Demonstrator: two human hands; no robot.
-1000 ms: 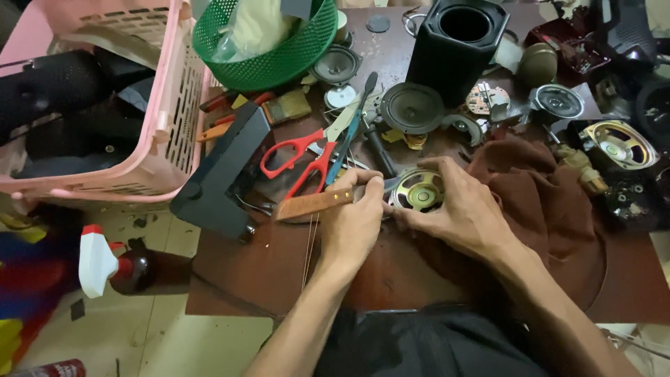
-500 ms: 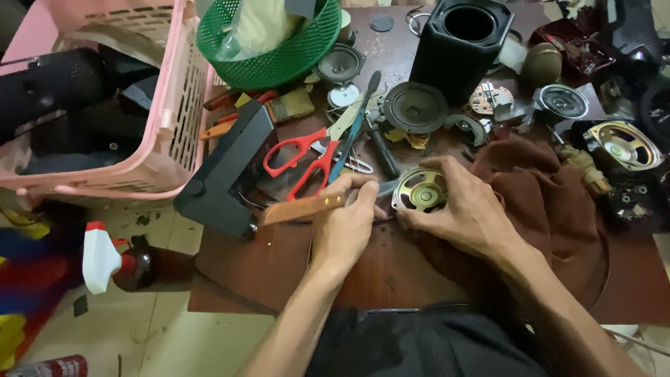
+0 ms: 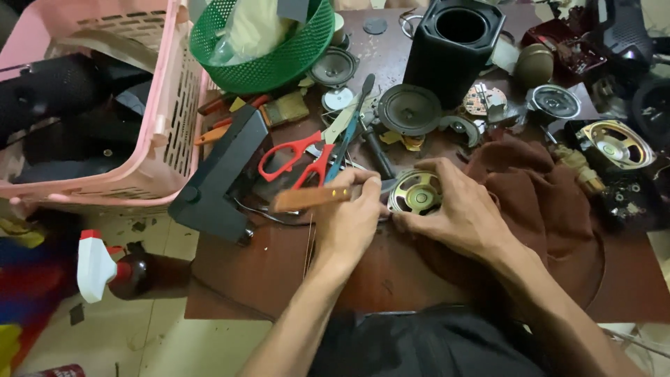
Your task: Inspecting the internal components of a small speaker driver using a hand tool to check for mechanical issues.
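Red scissors (image 3: pixel 296 159), green mesh basket (image 3: pixel 279 59), pink crate (image 3: pixel 167 105), brown cloth (image 3: pixel 544 209), black speaker housing (image 3: pixel 453 49).

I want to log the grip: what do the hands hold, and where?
Left hand grips a knife where handle meets blade; right hand steadies the small speaker at its rim.
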